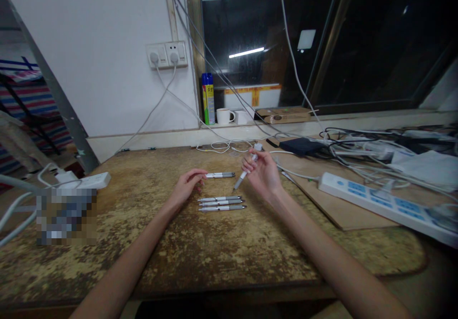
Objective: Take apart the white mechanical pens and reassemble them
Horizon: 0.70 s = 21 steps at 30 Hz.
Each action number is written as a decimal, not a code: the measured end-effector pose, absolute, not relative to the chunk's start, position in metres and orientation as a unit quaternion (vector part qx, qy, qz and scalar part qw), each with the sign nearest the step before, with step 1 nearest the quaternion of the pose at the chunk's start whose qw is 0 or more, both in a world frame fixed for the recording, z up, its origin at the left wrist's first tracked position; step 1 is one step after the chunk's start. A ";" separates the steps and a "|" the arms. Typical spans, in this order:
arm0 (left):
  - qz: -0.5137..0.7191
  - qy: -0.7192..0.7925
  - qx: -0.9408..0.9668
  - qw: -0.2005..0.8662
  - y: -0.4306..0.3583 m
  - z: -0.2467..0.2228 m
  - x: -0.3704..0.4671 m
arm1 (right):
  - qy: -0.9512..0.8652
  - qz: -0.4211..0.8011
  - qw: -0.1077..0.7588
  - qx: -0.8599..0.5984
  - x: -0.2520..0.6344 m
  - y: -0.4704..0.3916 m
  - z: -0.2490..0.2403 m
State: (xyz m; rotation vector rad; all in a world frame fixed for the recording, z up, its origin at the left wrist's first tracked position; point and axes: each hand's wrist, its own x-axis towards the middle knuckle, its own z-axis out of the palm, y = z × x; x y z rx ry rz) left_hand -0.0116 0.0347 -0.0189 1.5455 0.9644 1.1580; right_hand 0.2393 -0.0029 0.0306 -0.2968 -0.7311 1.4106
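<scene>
Head view: left hand (pixel 186 186) lightly pinches the flat pen (pixel 222 175), prob steadying it parallel to those 3 nearer pens (pixel 220 204), while right hand (pixel 266 173) grips a slanted pen (pixel 241 179).

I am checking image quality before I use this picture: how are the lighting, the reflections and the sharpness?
Head view: dim light overall; a bright streak, apparently a reflection, on the dark window. Same view: pens slightly soft; small print on the spray can unreadable; a patch at left pixelated.
</scene>
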 end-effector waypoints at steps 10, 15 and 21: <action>0.473 0.394 0.632 0.470 0.033 -0.017 -0.011 | -0.330 0.632 0.689 -0.131 0.240 -0.003 0.031; 0.472 0.394 0.631 0.472 0.032 -0.016 -0.009 | -0.332 0.634 0.687 -0.124 0.240 -0.002 0.031; 0.473 0.393 0.631 0.474 0.031 -0.015 -0.010 | -0.347 0.621 0.690 -0.135 0.240 -0.005 0.033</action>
